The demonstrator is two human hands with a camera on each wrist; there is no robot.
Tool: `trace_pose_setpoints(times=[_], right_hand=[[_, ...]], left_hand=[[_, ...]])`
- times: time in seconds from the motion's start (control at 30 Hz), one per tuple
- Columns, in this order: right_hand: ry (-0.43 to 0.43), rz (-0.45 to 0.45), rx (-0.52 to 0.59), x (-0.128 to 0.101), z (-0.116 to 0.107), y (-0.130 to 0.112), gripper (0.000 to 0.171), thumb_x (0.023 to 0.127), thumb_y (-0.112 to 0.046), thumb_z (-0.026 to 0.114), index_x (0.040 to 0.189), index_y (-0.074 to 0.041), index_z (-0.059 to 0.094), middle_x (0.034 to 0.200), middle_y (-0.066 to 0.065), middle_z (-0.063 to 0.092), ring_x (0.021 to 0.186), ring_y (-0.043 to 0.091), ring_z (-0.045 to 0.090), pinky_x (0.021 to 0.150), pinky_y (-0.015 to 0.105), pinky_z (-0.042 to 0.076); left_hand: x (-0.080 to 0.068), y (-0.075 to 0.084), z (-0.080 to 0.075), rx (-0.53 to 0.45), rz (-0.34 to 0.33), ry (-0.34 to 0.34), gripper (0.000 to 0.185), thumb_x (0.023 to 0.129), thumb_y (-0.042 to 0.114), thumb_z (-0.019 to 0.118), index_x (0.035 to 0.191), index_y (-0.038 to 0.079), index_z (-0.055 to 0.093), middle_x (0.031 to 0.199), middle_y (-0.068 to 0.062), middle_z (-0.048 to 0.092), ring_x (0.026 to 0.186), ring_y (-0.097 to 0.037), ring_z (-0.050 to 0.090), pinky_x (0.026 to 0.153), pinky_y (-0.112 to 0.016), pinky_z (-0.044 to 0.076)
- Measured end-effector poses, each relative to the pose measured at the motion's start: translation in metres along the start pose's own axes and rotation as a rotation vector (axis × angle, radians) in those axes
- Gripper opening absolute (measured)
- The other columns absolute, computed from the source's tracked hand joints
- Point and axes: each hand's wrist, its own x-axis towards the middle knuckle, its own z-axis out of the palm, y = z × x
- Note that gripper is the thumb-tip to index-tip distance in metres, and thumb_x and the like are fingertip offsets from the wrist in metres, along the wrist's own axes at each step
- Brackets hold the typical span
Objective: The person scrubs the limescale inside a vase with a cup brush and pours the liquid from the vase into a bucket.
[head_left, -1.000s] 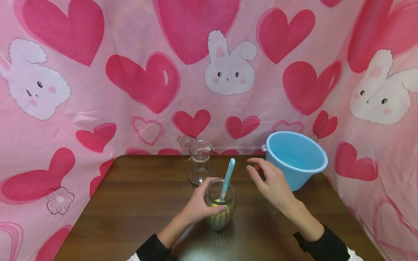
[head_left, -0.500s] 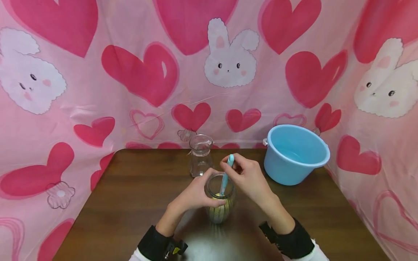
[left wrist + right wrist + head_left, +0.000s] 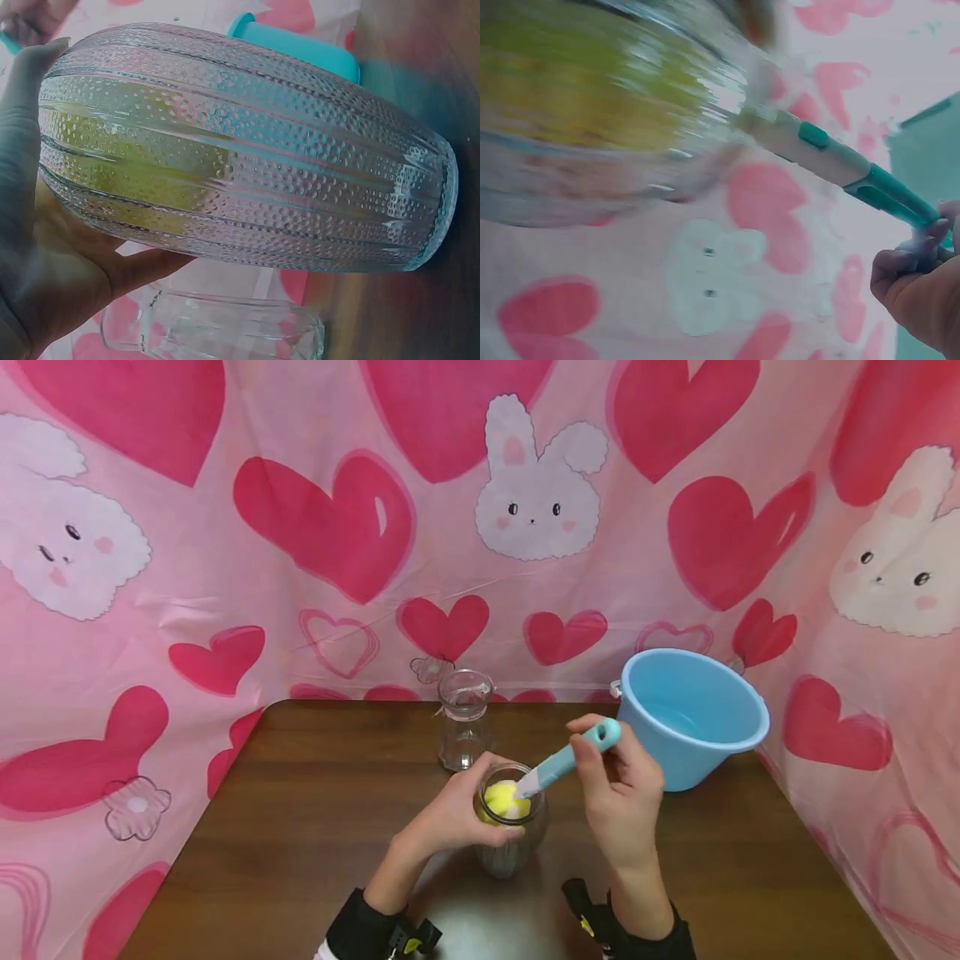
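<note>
My left hand (image 3: pixel 457 814) holds a ribbed, dimpled clear glass jar (image 3: pixel 300 172) around its upper part, thumb at the front just under the rim. A sponge bottle brush (image 3: pixel 558 766) slants out of the jar's mouth to the right. Its yellow and white sponge head (image 3: pixel 501 799) sits at the mouth, just inside the rim. Near the end of its light-blue handle, my right hand (image 3: pixel 621 797) pinches the brush between thumb and fingers. In the right wrist view the blurred jar fills the upper left, with the handle (image 3: pixel 832 161) running down to my fingers.
A second clear glass jar (image 3: pixel 464 739) with a cord at its neck stands behind the held one. At the back right is a light-blue bucket (image 3: pixel 667 764). The brown wooden table (image 3: pixel 315 810) meets a pink heart-and-rabbit curtain (image 3: pixel 442 560) at the back.
My right hand has come in from beside the bucket and grasped the brush handle. The handle has gone from nearly upright to leaning right, and the sponge head has risen to the jar's mouth.
</note>
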Motion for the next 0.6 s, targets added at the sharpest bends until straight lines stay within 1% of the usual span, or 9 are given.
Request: trace_pose_setpoints(times=[0.07,0.1,0.17,0.23,0.37,0.43,0.47,0.53,0.6], right_hand=[[0.063,-0.058,0.023,0.003,-0.002,-0.005,0.034,0.099,-0.014,0.072,0.102,0.019,0.064,0.080,0.007,0.059,0.064,0.010,0.043,0.056,0.021,0.036],[0.085,-0.083,0.015,0.004,-0.002,-0.006,0.037,0.100,-0.016,0.071,0.101,0.019,0.063,0.081,0.008,0.060,0.065,0.011,0.043,0.058,0.020,0.036],[0.100,-0.104,-0.003,0.001,-0.002,-0.006,0.040,0.101,-0.019,0.070,0.099,0.020,0.062,0.083,0.009,0.061,0.066,0.011,0.044,0.059,0.020,0.036],[0.067,-0.115,-0.025,-0.003,0.000,-0.003,0.040,0.102,-0.020,0.069,0.099,0.019,0.062,0.081,0.009,0.057,0.065,0.010,0.042,0.057,0.020,0.035],[-0.079,-0.100,-0.091,-0.008,0.005,0.010,0.032,0.104,-0.022,0.065,0.104,0.010,0.065,0.079,0.008,0.054,0.063,0.009,0.041,0.053,0.020,0.036],[-0.147,-0.086,-0.143,-0.008,0.008,0.018,0.026,0.105,-0.022,0.064,0.106,0.004,0.067,0.078,0.006,0.054,0.062,0.009,0.042,0.053,0.021,0.036],[-0.172,-0.080,-0.172,-0.009,0.010,0.021,0.026,0.105,-0.023,0.063,0.107,0.002,0.067,0.078,0.005,0.054,0.062,0.009,0.043,0.053,0.021,0.037],[-0.182,-0.097,-0.229,-0.008,0.011,0.023,0.028,0.106,-0.026,0.061,0.107,0.001,0.067,0.079,0.004,0.055,0.062,0.010,0.043,0.053,0.020,0.037],[-0.139,-0.131,-0.256,-0.008,0.010,0.019,0.034,0.107,-0.029,0.060,0.105,0.005,0.066,0.077,0.005,0.053,0.061,0.009,0.042,0.054,0.020,0.035]], left_hand=[[0.001,0.000,0.001,0.000,0.002,0.009,0.070,0.077,0.031,0.087,0.136,0.023,0.049,0.128,0.008,0.064,0.110,-0.015,0.063,0.094,-0.036,0.055],[0.001,0.000,0.001,0.005,0.006,0.016,0.069,0.077,0.031,0.087,0.135,0.024,0.050,0.127,0.009,0.065,0.108,-0.014,0.063,0.093,-0.036,0.055],[-0.001,0.000,0.001,0.005,0.007,0.022,0.069,0.077,0.032,0.088,0.134,0.025,0.051,0.125,0.009,0.065,0.106,-0.013,0.063,0.092,-0.035,0.055],[-0.002,0.000,0.001,0.008,0.019,0.025,0.069,0.077,0.032,0.090,0.134,0.024,0.052,0.126,0.008,0.066,0.106,-0.013,0.063,0.092,-0.034,0.055],[-0.001,0.000,0.000,-0.001,0.033,0.020,0.071,0.077,0.031,0.091,0.135,0.024,0.052,0.125,0.005,0.066,0.108,-0.013,0.065,0.093,-0.033,0.055],[0.000,0.000,0.000,-0.005,0.025,0.019,0.072,0.077,0.031,0.091,0.137,0.023,0.052,0.125,0.005,0.066,0.109,-0.013,0.065,0.093,-0.033,0.055],[0.000,-0.001,0.000,-0.007,0.017,0.019,0.072,0.077,0.031,0.091,0.137,0.023,0.051,0.125,0.005,0.066,0.109,-0.013,0.065,0.093,-0.033,0.056],[0.001,0.000,0.000,-0.007,0.008,0.021,0.073,0.077,0.031,0.091,0.138,0.024,0.051,0.125,0.005,0.066,0.110,-0.013,0.065,0.093,-0.033,0.056],[0.001,0.000,-0.001,-0.008,0.008,0.019,0.073,0.076,0.030,0.091,0.137,0.023,0.051,0.125,0.005,0.066,0.110,-0.014,0.065,0.093,-0.033,0.056]])
